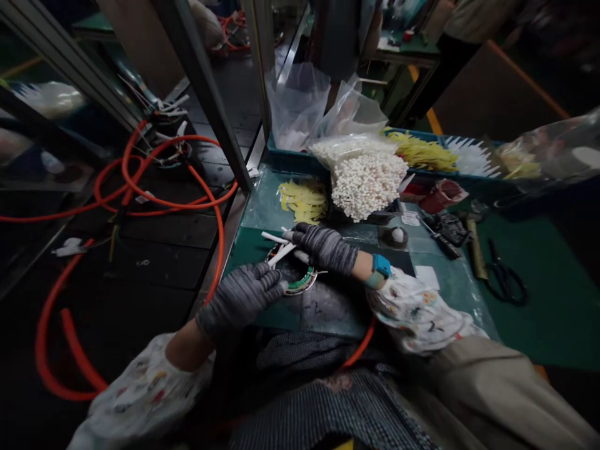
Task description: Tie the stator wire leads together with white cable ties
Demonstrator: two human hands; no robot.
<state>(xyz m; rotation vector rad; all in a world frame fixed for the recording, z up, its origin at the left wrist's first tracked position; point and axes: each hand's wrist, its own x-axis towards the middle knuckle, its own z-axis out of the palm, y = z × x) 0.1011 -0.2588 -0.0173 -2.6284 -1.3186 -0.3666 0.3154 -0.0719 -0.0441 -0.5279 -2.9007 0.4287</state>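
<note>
My left hand [241, 300] curls loosely over the near-left rim of the ring [295, 275], fingers touching it. My right hand [323, 247] pinches white tubes [281, 247] closed between its fingertips, just above the ring's far edge on the mat [337, 312].

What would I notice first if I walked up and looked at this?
Probably the bright orange hose looping over the dark floor on the left. Next, the big heap of small white pieces at the back of the green table. In the middle, the gloved left hand and right hand meet over a round part, with white tubes at the right fingertips.
</note>
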